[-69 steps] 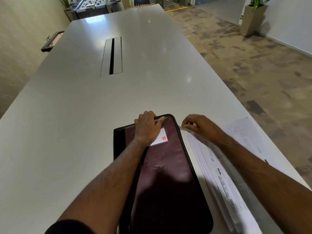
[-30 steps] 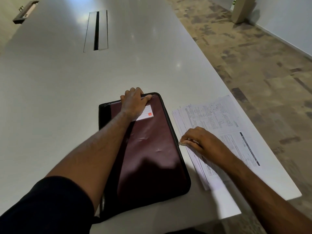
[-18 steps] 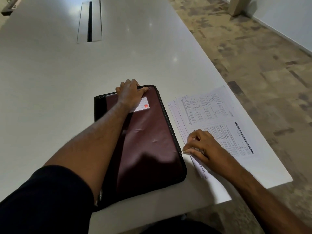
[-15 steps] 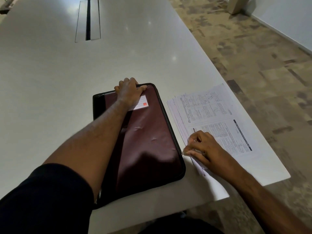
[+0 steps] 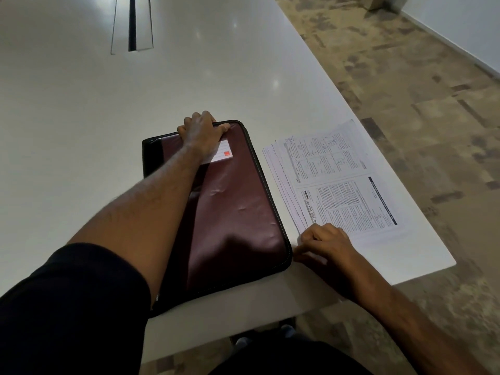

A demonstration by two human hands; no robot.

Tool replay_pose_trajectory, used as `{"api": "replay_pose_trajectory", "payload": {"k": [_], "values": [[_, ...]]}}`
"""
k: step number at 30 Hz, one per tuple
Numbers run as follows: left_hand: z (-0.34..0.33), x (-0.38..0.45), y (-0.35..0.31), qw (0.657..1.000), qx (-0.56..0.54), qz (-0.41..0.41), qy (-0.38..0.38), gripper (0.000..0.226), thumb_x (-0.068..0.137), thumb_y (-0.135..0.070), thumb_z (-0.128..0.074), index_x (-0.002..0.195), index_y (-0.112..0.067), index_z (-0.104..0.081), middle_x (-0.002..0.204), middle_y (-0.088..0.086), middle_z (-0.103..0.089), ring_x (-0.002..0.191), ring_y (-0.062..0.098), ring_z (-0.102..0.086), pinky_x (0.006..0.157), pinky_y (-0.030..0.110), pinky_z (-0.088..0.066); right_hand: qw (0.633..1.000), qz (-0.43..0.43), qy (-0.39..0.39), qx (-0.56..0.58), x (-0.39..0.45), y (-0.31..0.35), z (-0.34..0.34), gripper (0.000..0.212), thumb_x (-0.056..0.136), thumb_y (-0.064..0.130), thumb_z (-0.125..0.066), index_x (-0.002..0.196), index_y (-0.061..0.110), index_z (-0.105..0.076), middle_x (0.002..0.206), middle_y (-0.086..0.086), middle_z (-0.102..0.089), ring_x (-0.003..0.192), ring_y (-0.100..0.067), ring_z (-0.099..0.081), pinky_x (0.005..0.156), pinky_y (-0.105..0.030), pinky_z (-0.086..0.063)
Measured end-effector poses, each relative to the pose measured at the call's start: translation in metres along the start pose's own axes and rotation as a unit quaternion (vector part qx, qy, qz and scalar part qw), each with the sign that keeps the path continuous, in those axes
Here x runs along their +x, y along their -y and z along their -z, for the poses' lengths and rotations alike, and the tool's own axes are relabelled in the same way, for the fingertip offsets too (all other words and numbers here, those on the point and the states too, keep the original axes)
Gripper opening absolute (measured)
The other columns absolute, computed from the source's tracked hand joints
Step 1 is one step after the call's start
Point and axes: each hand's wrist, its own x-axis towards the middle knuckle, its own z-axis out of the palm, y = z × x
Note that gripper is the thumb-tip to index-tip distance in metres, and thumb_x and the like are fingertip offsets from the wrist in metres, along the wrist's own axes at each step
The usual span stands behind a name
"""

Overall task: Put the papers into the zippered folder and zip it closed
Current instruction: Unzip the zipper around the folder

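Note:
A maroon zippered folder [image 5: 235, 209] with black edging lies flat on the white table [image 5: 67, 125], a white label near its far end. My left hand [image 5: 201, 131] grips the folder's far edge and presses it down. My right hand [image 5: 323, 243] is pinched at the folder's near right corner, on the zipper pull, which its fingers hide. A stack of printed papers [image 5: 341, 185] lies on the table just right of the folder, partly under my right hand.
The table's right edge and near corner [image 5: 449, 262] run close beside the papers, with patterned floor [image 5: 405, 90] beyond. A cable slot [image 5: 132, 23] is set into the tabletop far ahead.
My right hand has slid along the folder's right edge from the far corner to the near corner, pinching the zipper pull. The left hand has kept its hold on the far edge.

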Motion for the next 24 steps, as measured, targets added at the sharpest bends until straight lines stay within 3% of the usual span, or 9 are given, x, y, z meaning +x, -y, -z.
{"api": "replay_pose_trajectory", "payload": {"k": [3, 8, 13, 18, 24], "values": [[-0.001, 0.001, 0.0, 1.0, 0.001, 0.002, 0.0, 0.051, 0.1, -0.061, -0.052, 0.124, -0.017, -0.061, 0.131, 0.009, -0.057, 0.128, 0.031, -0.046, 0.111, 0.046, -0.033, 0.999, 0.003, -0.032, 0.021, -0.013, 0.003, -0.012, 0.025, 0.079, 0.022, -0.089, 0.091, 0.034, -0.072, 0.089, 0.012, -0.064, 0.077, -0.017, -0.057, 0.07, -0.025, -0.03], [-0.001, -0.001, 0.0, 1.0, 0.005, 0.002, -0.015, 0.05, 0.1, -0.059, -0.053, 0.123, -0.016, -0.063, 0.131, 0.011, -0.059, 0.127, 0.033, -0.048, 0.109, 0.045, -0.034, 0.996, -0.011, -0.04, 0.081, -0.024, 0.017, -0.016, 0.005, 0.088, 0.024, -0.076, 0.093, 0.024, -0.077, 0.087, 0.008, -0.065, 0.077, -0.015, -0.059, 0.067, -0.03, -0.048], [0.002, -0.03, -0.01, 0.997, -0.054, -0.011, -0.051, 0.048, 0.1, -0.047, -0.059, 0.136, -0.015, -0.06, 0.141, 0.011, -0.054, 0.136, 0.033, -0.044, 0.117, 0.044, -0.029, 0.99, -0.073, -0.023, 0.114, -0.03, 0.029, -0.011, 0.003, 0.092, 0.021, -0.077, 0.093, 0.022, -0.077, 0.085, 0.012, -0.062, 0.073, -0.009, -0.063, 0.063, -0.026, -0.052], [-0.003, -0.109, -0.028, 0.987, -0.135, -0.06, -0.063, 0.024, 0.095, -0.037, -0.068, 0.112, -0.02, -0.072, 0.12, 0.0, -0.064, 0.122, 0.025, -0.052, 0.105, 0.037, -0.034, 0.988, -0.087, -0.019, 0.127, -0.03, 0.035, -0.01, 0.003, 0.091, 0.018, -0.079, 0.093, 0.02, -0.077, 0.082, 0.016, -0.059, 0.069, -0.009, -0.062, 0.062, -0.028, -0.053], [-0.009, -0.216, -0.036, 0.977, -0.174, -0.122, -0.003, 0.009, 0.097, -0.042, -0.066, 0.093, -0.036, -0.061, 0.106, -0.017, -0.052, 0.108, 0.008, -0.041, 0.097, 0.035, -0.027, 0.986, -0.094, -0.028, 0.135, -0.03, 0.036, -0.007, 0.003, 0.09, 0.018, -0.08, 0.093, 0.019, -0.079, 0.083, 0.01, -0.067, 0.074, -0.009, -0.064, 0.067, -0.032, -0.055]]}}
